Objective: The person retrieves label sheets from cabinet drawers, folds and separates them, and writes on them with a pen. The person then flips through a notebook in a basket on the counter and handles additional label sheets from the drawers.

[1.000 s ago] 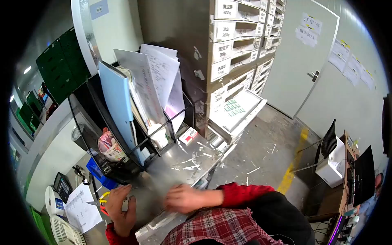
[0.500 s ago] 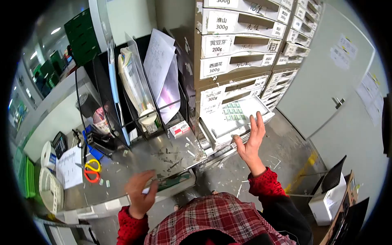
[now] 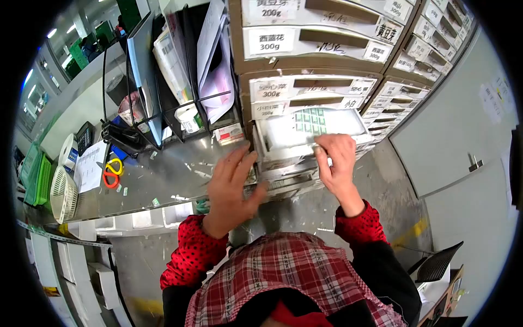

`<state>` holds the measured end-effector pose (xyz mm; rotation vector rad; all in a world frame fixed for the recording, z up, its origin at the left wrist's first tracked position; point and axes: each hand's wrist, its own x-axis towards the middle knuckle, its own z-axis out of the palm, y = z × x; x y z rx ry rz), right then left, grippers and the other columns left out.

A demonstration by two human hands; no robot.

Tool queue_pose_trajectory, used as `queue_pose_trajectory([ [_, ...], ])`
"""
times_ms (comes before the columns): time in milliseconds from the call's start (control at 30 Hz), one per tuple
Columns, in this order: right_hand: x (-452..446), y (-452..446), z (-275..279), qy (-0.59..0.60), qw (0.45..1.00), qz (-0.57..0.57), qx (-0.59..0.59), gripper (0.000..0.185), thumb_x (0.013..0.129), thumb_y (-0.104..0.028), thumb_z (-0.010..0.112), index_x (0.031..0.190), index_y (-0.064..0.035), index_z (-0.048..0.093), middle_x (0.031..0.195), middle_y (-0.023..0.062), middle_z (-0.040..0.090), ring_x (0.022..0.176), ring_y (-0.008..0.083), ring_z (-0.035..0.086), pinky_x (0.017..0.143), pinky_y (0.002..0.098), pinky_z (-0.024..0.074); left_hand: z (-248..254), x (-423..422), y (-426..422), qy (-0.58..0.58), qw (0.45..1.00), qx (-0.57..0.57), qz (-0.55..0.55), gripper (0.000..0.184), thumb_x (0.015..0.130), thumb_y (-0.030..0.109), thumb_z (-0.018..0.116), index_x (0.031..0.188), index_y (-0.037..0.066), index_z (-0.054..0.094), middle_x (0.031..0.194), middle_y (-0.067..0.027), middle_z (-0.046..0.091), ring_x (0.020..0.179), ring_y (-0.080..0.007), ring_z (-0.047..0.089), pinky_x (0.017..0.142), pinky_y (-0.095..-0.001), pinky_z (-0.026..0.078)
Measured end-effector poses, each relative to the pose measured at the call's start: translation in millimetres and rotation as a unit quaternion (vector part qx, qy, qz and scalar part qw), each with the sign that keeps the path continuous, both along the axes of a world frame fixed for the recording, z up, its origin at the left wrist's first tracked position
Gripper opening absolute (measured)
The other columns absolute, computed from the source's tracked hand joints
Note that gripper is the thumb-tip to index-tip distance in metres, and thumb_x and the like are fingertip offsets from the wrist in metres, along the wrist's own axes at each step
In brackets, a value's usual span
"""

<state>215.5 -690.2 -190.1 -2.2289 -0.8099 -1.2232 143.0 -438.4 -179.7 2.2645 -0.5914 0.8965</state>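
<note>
A pulled-out white drawer (image 3: 267,153) holds white sheets and a sheet of green-printed labels (image 3: 310,120). My right hand (image 3: 339,163) is at the drawer's front edge, its fingers bent over the lip and its thumb lower down on the outside. My left hand (image 3: 231,188) hovers over the front edge of the metal table (image 3: 171,177), left of the drawer. Its fingers are apart and somewhat blurred, with nothing visible in them.
Labelled drawers (image 3: 321,43) stack above the open one. On the table stand a black file rack (image 3: 155,117) with papers, orange-and-yellow scissors (image 3: 112,173), a white basket (image 3: 64,193) and a small red-and-white box (image 3: 229,133). A mesh chair (image 3: 442,262) stands at right.
My right hand has come from above onto the drawer's front edge, its fingers now bent. My left hand has moved right, toward the drawer. The camera view has shifted.
</note>
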Motion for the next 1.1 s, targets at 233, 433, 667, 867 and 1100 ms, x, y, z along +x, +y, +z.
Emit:
queue_pose_trajectory([
  [233, -11, -53, 55, 0.324, 0.930, 0.171, -0.021, 0.015, 0.081, -0.010, 0.073, 0.093, -0.0017, 0.073, 0.077, 0.0097, 0.068, 0.072, 0.0268, 0.062, 0.076, 0.0358, 0.0471, -16, 6, -44, -0.030, 0.990, 0.118, -0.068, 0.055, 0.069, 0.036, 0.085, 0.109, 0.003, 0.066, 0.105, -0.0123, 0.068, 0.110, -0.0316, 0.061, 0.101, -0.0523, 0.042],
  [433, 29, -77, 55, 0.281, 0.902, 0.116, -0.307, 0.082, 0.068, -0.044, 0.083, 0.131, -0.0002, 0.057, 0.139, 0.0231, 0.051, 0.128, 0.0395, 0.047, 0.106, 0.0464, 0.0382, 1, -13, -59, -0.010, 0.987, 0.086, -0.135, 0.043, 0.067, 0.037, 0.085, 0.087, 0.004, 0.067, 0.075, -0.0079, 0.064, 0.075, -0.0237, 0.064, 0.090, -0.0463, 0.050],
  [667, 28, -83, 46, 0.223, 0.913, 0.218, -0.261, 0.045, 0.072, -0.026, 0.077, 0.107, 0.0015, 0.068, 0.108, 0.0171, 0.066, 0.101, 0.0311, 0.064, 0.088, 0.0423, 0.0505, 19, 1, -56, 0.037, 0.984, 0.086, -0.155, 0.043, 0.065, 0.032, 0.085, 0.093, 0.004, 0.068, 0.086, -0.0099, 0.068, 0.078, -0.0234, 0.066, 0.086, -0.0452, 0.052],
  [867, -22, -62, 77, 0.177, 0.920, 0.275, -0.217, 0.036, 0.062, -0.014, 0.069, 0.096, 0.0001, 0.068, 0.088, 0.0081, 0.065, 0.075, 0.0229, 0.063, 0.065, 0.0332, 0.0500, 34, 4, -69, 0.052, 0.993, 0.001, -0.110, 0.051, 0.061, 0.014, 0.081, 0.108, 0.005, 0.066, 0.120, -0.0152, 0.064, 0.086, -0.0271, 0.066, 0.076, -0.0383, 0.053],
  [1100, -24, -75, 87, 0.254, 0.882, 0.374, -0.131, 0.039, 0.069, -0.020, 0.076, 0.102, -0.0009, 0.069, 0.097, 0.0110, 0.068, 0.084, 0.0264, 0.067, 0.071, 0.0356, 0.0528, 25, -12, -46, -0.005, 0.978, 0.071, -0.196, 0.054, 0.056, 0.017, 0.081, 0.107, 0.005, 0.068, 0.114, -0.0137, 0.068, 0.086, -0.0272, 0.069, 0.071, -0.0363, 0.055],
])
